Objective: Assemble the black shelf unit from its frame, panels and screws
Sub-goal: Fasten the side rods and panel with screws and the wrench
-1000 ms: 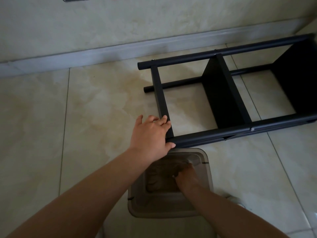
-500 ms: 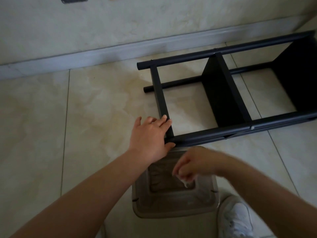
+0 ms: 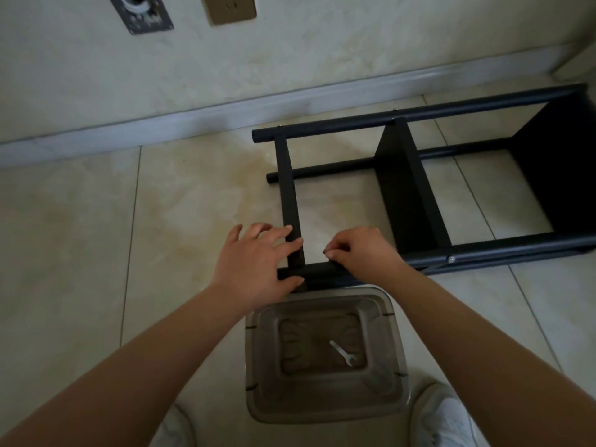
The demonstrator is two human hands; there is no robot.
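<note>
With the shelf frame (image 3: 419, 201) lying on the floor, the left hand (image 3: 258, 262) lay flat-fingered on its corner while the right hand (image 3: 361, 253) pinched something small, probably a screw, best started straight and finger-tight.

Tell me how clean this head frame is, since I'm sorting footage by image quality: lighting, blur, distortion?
Head view: dim, soft light, no hard shadows or glare; the black frame loses detail in its dark panels; wide-angle bending curves the skirting board; left hand and right hand look sharp, without motion blur.
</note>
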